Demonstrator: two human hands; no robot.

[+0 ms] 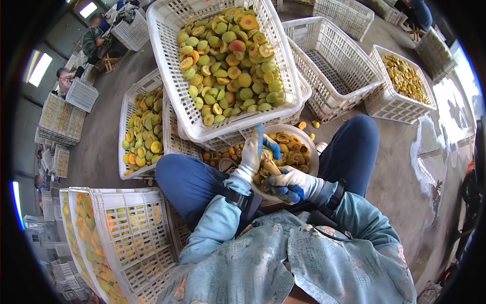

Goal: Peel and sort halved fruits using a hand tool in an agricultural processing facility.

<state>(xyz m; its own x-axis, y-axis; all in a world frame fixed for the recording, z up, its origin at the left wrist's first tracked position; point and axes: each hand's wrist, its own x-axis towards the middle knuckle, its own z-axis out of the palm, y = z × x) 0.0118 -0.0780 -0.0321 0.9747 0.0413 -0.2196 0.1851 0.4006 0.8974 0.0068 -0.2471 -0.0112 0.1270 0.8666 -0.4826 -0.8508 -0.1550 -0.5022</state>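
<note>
My left hand [253,154], in a white and blue work glove, holds a stone-fruit half [268,153], partly hidden by the fingers. My right hand [289,185], gloved alike, grips the wooden handle [270,167] of a small tool. The tool's metal end meets the fruit; its exact shape is hard to make out. Both hands are above a round white basin [314,161] between my knees, heaped with yellow-brown fruit pieces [294,146]. Just beyond them, a white plastic crate [220,133] tilts towards me, filled with green and orange fruit halves [231,72].
More fruit halves fill a crate at left [124,152] and stacked crates at lower left [129,228]. An empty-looking crate [338,57] and one of yellow pieces [404,78] stand at right. Fruit scraps [302,125] lie on the floor. People [95,41] sit farther off.
</note>
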